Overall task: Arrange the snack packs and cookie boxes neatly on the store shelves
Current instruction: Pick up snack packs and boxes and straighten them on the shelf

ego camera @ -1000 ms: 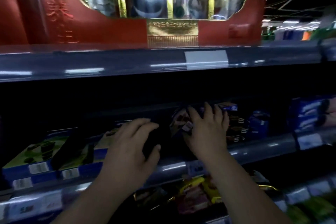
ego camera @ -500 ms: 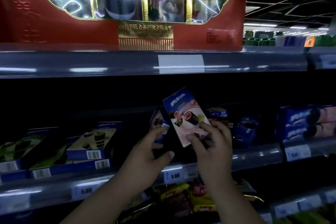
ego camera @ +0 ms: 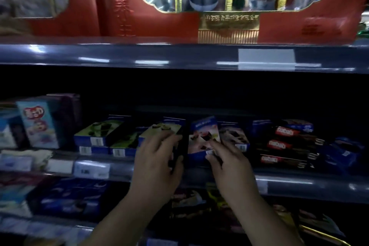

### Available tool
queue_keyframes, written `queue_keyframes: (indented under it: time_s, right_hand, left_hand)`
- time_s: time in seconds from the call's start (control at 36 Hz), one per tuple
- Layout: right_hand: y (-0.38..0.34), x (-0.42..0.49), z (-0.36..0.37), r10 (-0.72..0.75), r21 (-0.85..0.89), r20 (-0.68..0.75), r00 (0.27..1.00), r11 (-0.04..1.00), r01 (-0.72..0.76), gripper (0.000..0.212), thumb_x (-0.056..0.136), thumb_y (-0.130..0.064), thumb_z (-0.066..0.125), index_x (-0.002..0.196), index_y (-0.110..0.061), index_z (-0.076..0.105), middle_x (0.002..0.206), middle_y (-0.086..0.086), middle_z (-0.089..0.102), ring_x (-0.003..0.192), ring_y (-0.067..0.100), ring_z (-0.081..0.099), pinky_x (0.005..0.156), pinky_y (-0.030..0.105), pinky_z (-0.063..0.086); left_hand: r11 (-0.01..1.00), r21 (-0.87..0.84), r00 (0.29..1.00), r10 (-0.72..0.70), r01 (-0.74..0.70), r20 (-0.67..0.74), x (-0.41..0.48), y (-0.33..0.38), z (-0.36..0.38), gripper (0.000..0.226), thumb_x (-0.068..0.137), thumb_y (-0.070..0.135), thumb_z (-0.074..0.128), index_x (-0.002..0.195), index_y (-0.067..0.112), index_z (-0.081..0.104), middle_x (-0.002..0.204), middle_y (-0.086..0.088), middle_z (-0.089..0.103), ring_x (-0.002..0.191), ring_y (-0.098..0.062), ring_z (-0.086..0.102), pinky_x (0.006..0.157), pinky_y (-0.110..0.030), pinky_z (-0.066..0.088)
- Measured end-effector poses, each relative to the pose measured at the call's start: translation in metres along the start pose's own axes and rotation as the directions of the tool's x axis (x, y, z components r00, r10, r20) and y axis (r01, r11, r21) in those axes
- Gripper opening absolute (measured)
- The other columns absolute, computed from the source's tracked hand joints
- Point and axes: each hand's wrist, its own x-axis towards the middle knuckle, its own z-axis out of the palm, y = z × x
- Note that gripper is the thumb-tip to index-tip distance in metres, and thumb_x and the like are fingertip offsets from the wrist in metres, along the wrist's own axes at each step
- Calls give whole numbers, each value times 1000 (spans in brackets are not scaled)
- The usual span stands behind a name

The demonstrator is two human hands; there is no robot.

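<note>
On the middle shelf, my right hand (ego camera: 226, 164) pinches the lower right corner of a blue-and-pink cookie box (ego camera: 200, 136) that stands tilted in the row. Just left of it, my left hand (ego camera: 157, 163) grips a cream-and-green topped cookie box (ego camera: 159, 129), fingers over its top and thumb round its dark side. Between the two boxes a narrow dark gap shows. More green-topped cookie boxes (ego camera: 99, 132) lie stacked further left. Another blue cookie box (ego camera: 232, 133) sits directly right of the pink one.
Dark boxes with red labels (ego camera: 283, 147) and blue packs (ego camera: 343, 152) fill the shelf to the right. A light blue carton (ego camera: 38, 124) stands at far left. The grey shelf rail (ego camera: 299, 183) carries price tags. Red gift boxes (ego camera: 329, 16) sit above; snack packs (ego camera: 75, 197) lie below.
My right hand has lowered the pink box from its raised tilt down into the row. My left hand has moved onto the cream-topped box. The view has swung left.
</note>
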Motion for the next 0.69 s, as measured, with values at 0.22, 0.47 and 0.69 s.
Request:
queue_keyframes:
  time_s: [0.22, 0.47, 0.69]
  right_hand:
    - [-2, 10, 5, -61, -164, 39, 997, 984, 67, 4, 88, -17, 66, 92, -18, 67, 103, -1, 65, 94, 24, 60, 76, 38, 51]
    - [-11, 16, -4, -24, -114, 277, 961, 992, 57, 30, 98, -32, 52, 124, -24, 64, 129, -9, 59, 118, 14, 50, 95, 27, 42]
    - [25, 39, -18, 211, -332, 86, 974, 928, -172, 49, 93, -43, 49, 139, -26, 53, 139, 4, 54, 123, 31, 49, 104, 40, 41]
  left_hand:
    - [976, 179, 966, -159, 122, 205, 14, -59, -12, 59, 84, 52, 62, 138, 32, 50, 142, -1, 50, 125, -31, 50, 98, -46, 46]
    - [981, 186, 994, -70, 53, 88, 15, -65, 2, 52, 74, 38, 83, 122, 26, 67, 108, -5, 58, 97, -34, 57, 79, -42, 51]
    - [992, 115, 997, 38, -45, 60, 27, -62, 7, 52, 80, 56, 50, 112, 20, 71, 111, -5, 60, 101, -30, 55, 80, -42, 49]
